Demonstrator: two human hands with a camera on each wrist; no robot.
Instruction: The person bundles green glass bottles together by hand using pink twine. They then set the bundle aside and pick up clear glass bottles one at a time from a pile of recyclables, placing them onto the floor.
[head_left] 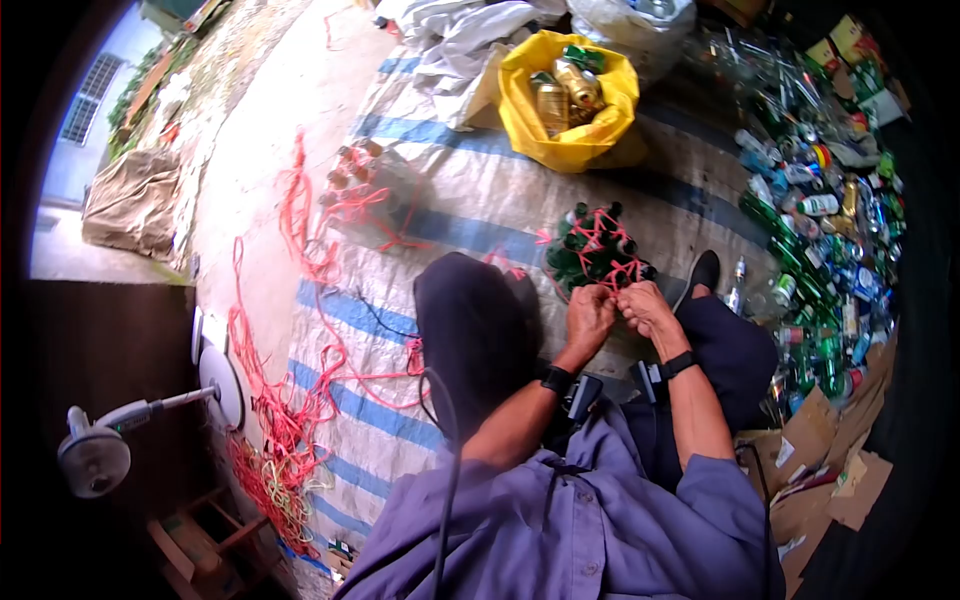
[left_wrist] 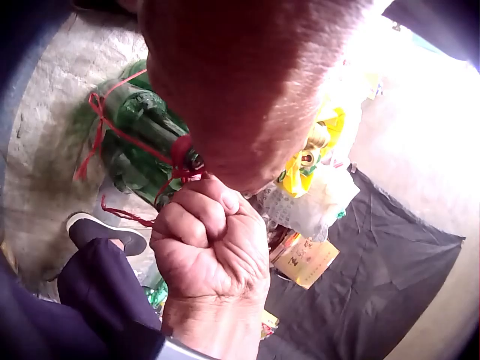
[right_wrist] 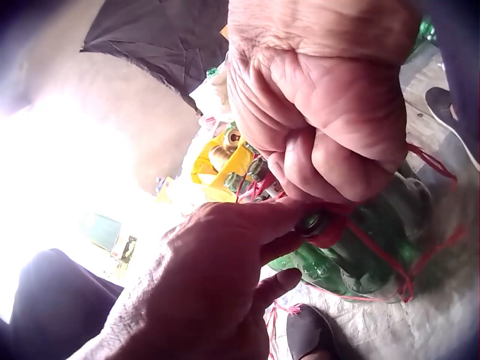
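Head view, centre of frame: my left hand (head_left: 590, 315) and right hand (head_left: 648, 305) both clench red string (head_left: 601, 236), tying the bundle of green bottles (head_left: 568, 260) just beyond them; next, I judge, comes a firm tightening pull.

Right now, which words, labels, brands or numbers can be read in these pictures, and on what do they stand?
None can be read for certain.
Tan card: dark marks, too blurred.
Labels on the loose bottles: too small.
Cans in the yellow bag: print too small.
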